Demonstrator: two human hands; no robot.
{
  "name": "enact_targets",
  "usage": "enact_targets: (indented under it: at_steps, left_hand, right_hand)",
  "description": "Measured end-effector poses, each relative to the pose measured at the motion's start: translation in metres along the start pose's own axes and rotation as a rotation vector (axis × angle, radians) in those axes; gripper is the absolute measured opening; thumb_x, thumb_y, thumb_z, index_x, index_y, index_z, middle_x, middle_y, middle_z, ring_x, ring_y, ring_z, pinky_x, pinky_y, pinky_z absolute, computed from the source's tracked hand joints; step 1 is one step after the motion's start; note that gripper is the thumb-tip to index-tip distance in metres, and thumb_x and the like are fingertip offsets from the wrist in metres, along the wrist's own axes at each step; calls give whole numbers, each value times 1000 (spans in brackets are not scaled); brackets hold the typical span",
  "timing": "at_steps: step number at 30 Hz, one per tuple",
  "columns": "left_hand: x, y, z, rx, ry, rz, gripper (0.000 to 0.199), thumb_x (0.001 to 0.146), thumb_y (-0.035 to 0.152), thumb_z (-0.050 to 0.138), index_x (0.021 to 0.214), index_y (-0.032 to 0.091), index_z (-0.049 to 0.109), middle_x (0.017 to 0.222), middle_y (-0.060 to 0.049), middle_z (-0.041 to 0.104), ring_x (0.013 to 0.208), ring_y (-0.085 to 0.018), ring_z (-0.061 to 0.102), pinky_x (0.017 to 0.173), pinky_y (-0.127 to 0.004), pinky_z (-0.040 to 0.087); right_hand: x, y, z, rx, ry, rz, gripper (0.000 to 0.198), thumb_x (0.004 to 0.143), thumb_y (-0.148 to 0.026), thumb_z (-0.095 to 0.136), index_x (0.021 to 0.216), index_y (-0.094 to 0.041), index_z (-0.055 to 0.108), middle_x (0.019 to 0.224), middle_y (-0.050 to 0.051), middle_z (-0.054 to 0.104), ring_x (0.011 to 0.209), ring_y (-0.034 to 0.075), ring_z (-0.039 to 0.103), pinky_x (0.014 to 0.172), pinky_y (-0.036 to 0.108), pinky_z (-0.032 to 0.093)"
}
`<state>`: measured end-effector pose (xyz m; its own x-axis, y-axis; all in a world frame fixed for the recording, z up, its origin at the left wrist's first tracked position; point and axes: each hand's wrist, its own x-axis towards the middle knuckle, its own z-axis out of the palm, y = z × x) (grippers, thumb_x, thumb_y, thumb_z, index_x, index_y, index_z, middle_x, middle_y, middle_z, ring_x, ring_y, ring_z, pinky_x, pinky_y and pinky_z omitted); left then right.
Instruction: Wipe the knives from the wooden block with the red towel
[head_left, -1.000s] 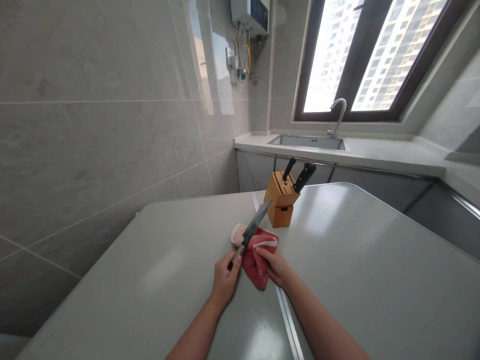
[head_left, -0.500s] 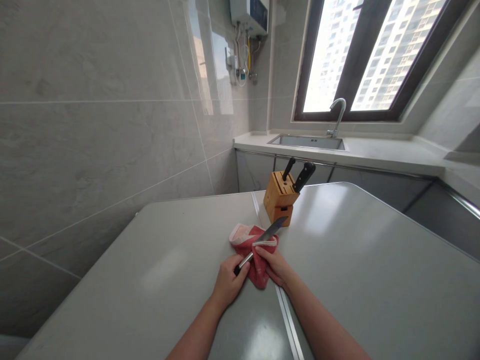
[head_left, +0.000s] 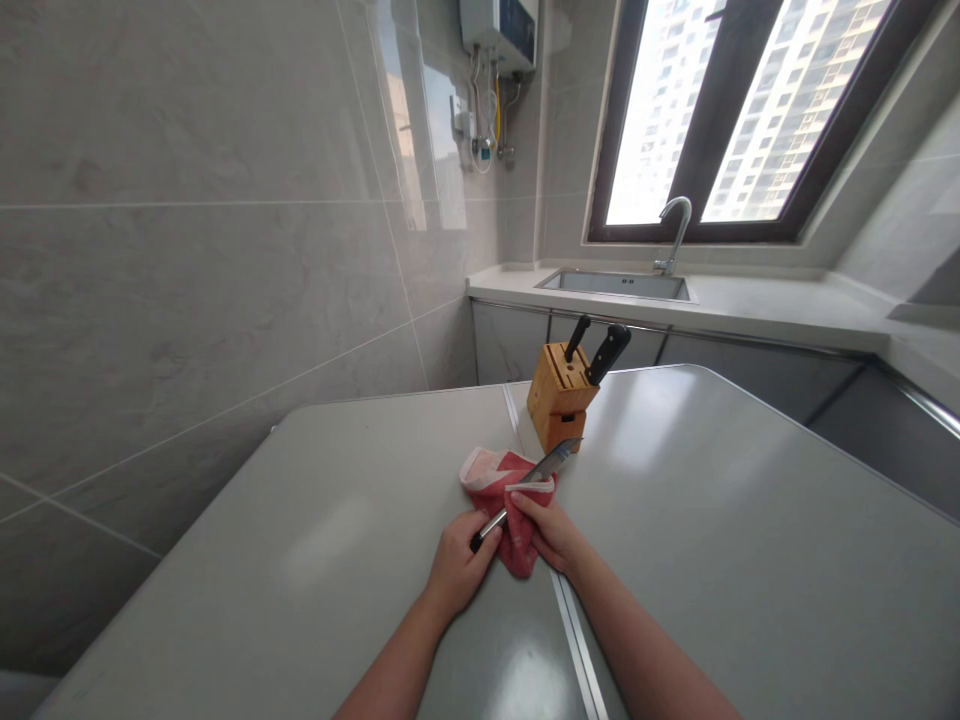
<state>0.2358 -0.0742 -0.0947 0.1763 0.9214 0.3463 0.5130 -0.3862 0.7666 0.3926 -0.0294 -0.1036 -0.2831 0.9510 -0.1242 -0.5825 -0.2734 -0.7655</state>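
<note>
My left hand (head_left: 461, 556) is closed around the handle of a kitchen knife (head_left: 549, 463), whose blade points away to the upper right. A red and white cloth (head_left: 517, 535) is folded about the knife near where handle and blade meet. My right hand (head_left: 553, 532) pinches that cloth against the knife from the right, with some of its fingers hidden under the fabric. The blade's tip shows bare in front of a wooden knife block (head_left: 556, 388). Two black-handled pieces (head_left: 607, 354) stand in the block's slots.
The pale table (head_left: 360, 600) has a metal seam strip (head_left: 576, 640) running lengthwise. Beyond it lie a counter with a sink (head_left: 615, 284), a faucet (head_left: 679, 232) and a window. A tiled wall (head_left: 225, 300) rises on the left.
The knife has shifted slightly forward and right through the cloth, and its blade looks turned a little. My left hand moved slightly right with it; the right hand stays almost still.
</note>
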Motion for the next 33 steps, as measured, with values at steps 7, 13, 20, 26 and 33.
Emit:
enact_targets:
  at_steps: [7,13,20,26,33]
  left_hand:
    - [-1,0,0,-18,4,-17,31,90,37,45,79,14,62,73,-3,58,70,-15,52,67,-25,39]
    - [-1,-1,-1,-48,33,-28,30,90,36,46,77,14,61,73,-3,59,70,-15,53,68,-25,40]
    - [-1,-2,-2,-57,83,-33,29,90,36,47,77,14,61,71,-2,58,69,-15,52,67,-24,39]
    - [0,-5,-1,-71,120,-66,31,90,38,46,76,14,60,70,-1,56,67,-14,49,65,-23,37]
    - [-1,-5,-1,-66,145,-79,34,90,39,45,67,15,52,63,1,48,62,-12,44,60,-22,34]
  right_hand:
    - [-1,-2,3,3,21,14,34,62,-30,80,89,-17,64,74,2,69,75,18,67,72,28,54]
    - [2,0,2,39,18,7,39,63,-27,80,96,-16,63,89,5,70,82,17,66,81,30,52]
    - [0,-1,1,23,16,20,40,64,-28,79,98,-15,62,93,7,71,82,17,66,80,30,52]
    - [0,1,0,-44,17,2,39,63,-33,78,95,-17,63,83,5,72,76,19,68,67,29,55]
    - [0,0,0,-25,28,-7,39,61,-32,79,92,-16,62,81,4,71,74,19,68,64,27,54]
